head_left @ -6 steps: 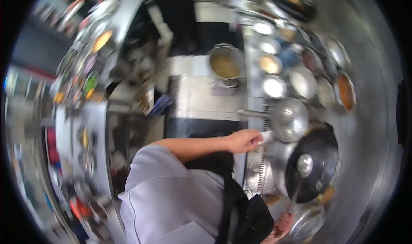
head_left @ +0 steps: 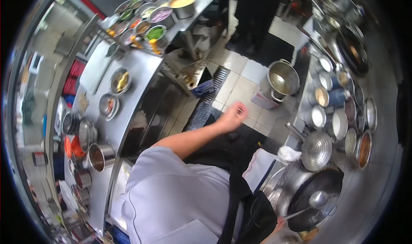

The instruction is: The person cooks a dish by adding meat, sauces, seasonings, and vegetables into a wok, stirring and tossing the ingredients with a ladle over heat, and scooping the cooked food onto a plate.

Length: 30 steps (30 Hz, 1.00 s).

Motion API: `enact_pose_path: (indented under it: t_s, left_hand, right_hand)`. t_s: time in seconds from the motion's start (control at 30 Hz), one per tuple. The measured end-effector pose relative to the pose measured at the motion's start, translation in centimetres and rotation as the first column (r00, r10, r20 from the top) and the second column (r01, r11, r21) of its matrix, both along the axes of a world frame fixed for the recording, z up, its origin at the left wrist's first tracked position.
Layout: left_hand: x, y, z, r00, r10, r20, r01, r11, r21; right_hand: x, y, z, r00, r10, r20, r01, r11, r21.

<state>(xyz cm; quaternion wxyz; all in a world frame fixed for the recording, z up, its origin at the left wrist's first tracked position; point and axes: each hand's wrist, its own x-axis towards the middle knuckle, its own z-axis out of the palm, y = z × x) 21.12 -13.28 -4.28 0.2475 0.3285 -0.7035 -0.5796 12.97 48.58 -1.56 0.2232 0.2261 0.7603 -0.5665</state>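
My left hand (head_left: 235,116) is over the floor, left of the stove, its fingers curled and nothing visible in them. A crumpled white cloth (head_left: 289,154) lies on the stove's front edge beside a perforated strainer (head_left: 316,150). Low in the view, my right hand (head_left: 281,225), partly hidden by the black apron, grips the handle of a metal ladle (head_left: 318,199). The ladle's bowl rests over the dark wok (head_left: 313,188).
A large pot (head_left: 283,78) stands near the floor ahead. Bowls and containers line the stove's far side. On the left, a steel counter (head_left: 139,72) holds bowls, pots and food containers. Another person's dark-clothed legs (head_left: 257,16) show at the top.
My left hand has moved away from the white cloth, which now lies by the strainer. The view has turned left, showing more of the counter. My right hand still holds the ladle.
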Motion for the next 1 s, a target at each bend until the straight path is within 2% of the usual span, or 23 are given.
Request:
enact_pose_path:
  t_s: [0.03,0.07,0.1,0.13,0.17,0.23,0.3,0.33,0.43,0.47,0.5,0.57,0.6,0.63,0.67,0.7,0.77,0.8,0.87,0.97,1.0]
  left_hand:
    - [3.3,-3.0,-2.0,0.984,0.176,0.026,-0.175,0.984,-0.023]
    - [7.3,-6.9,-5.3,0.935,0.352,0.041,-0.344,0.93,-0.131]
    - [10.9,-9.3,-4.5,0.842,0.538,0.027,-0.538,0.836,0.11]
    - [14.4,-11.7,-3.8,0.667,0.737,-0.106,-0.687,0.664,0.296]
    - [18.6,-13.9,-2.9,0.565,0.822,-0.072,-0.764,0.554,0.332]
    - [26.6,-18.4,-3.5,0.218,0.975,-0.037,-0.883,0.213,0.418]
    - [33.6,-20.8,-4.6,-0.177,0.984,-0.002,-0.917,-0.164,0.363]
    - [38.8,-21.2,-6.6,-0.199,0.98,-0.009,-0.947,-0.19,0.26]
    - [49.2,-19.7,-5.3,-0.374,0.926,0.05,-0.928,-0.373,-0.013]
    - [51.1,-19.4,-5.4,-0.561,0.816,0.141,-0.826,-0.54,-0.163]
    - [53.5,-19.5,-5.7,-0.724,0.663,0.192,-0.684,-0.653,-0.325]
    - [60.2,-19.8,-10.0,-0.751,0.659,0.046,-0.622,-0.682,-0.384]
    - [61.4,-18.9,-7.8,-0.473,0.83,0.294,-0.881,-0.447,-0.155]
    - [62.2,-18.4,-6.0,-0.089,0.893,0.44,-0.975,-0.169,0.145]
    - [62.2,-18.4,-4.6,-0.074,0.917,0.393,-0.947,-0.188,0.259]
    - [62.1,-18.6,-4.0,-0.062,0.915,0.398,-0.953,-0.172,0.248]
    - [61.9,-18.6,-3.3,-0.146,0.953,0.264,-0.942,-0.216,0.258]
    - [61.7,-18.4,-2.8,-0.151,0.953,0.262,-0.944,-0.218,0.249]
    - [60.9,-18.5,-1.3,-0.133,0.934,0.332,-0.98,-0.173,0.095]
    - [61.9,-19.7,-2.4,-0.119,0.909,0.398,-0.979,-0.176,0.108]
    - [63.9,-20.2,-3.5,-0.012,0.914,0.405,-0.948,-0.139,0.286]
  right_hand:
    - [-0.1,1.0,1.0,0.995,0.097,-0.026,-0.094,0.989,0.112]
    - [-0.4,1.8,2.3,0.981,0.188,-0.05,-0.175,0.965,0.196]
    - [-0.9,2.1,3.4,0.957,0.284,-0.058,-0.259,0.927,0.272]
    - [-1.4,2.1,4.4,0.927,0.368,-0.068,-0.327,0.885,0.333]
    - [-1.6,1.6,5.3,0.893,0.444,-0.072,-0.388,0.841,0.378]
    - [-1.5,0.5,6.6,0.818,0.572,-0.059,-0.489,0.745,0.454]
    - [-0.7,-1.0,7.3,0.733,0.68,-0.03,-0.576,0.643,0.505]
    - [-0.3,-1.8,7.7,0.693,0.72,-0.019,-0.608,0.599,0.521]
    - [0.3,-2.2,9.0,0.568,0.823,-0.003,-0.69,0.477,0.544]
    - [0.0,-2.1,9.6,0.529,0.849,-0.009,-0.713,0.45,0.537]
    - [-0.3,-2.0,10.3,0.496,0.868,-0.021,-0.729,0.429,0.533]
    - [-0.9,-2.5,11.0,0.473,0.881,-0.02,-0.726,0.402,0.558]
    - [-1.1,-2.9,10.7,0.5,0.866,-0.025,-0.697,0.42,0.581]
    - [-1.1,-3.2,10.3,0.527,0.85,-0.023,-0.672,0.433,0.602]
    - [-1.0,-3.2,10.0,0.551,0.834,-0.026,-0.653,0.45,0.609]
    - [-0.7,-3.3,9.6,0.574,0.819,-0.02,-0.634,0.46,0.621]
    - [0.0,-3.8,8.4,0.602,0.798,-0.026,-0.617,0.485,0.62]
    - [0.1,-3.8,7.8,0.612,0.79,-0.031,-0.609,0.496,0.618]
    - [0.2,-3.1,6.8,0.64,0.767,-0.055,-0.586,0.533,0.61]
    - [-0.4,-0.7,6.5,0.687,0.716,-0.125,-0.503,0.593,0.629]
    - [-0.7,1.0,6.5,0.703,0.693,-0.162,-0.451,0.609,0.652]
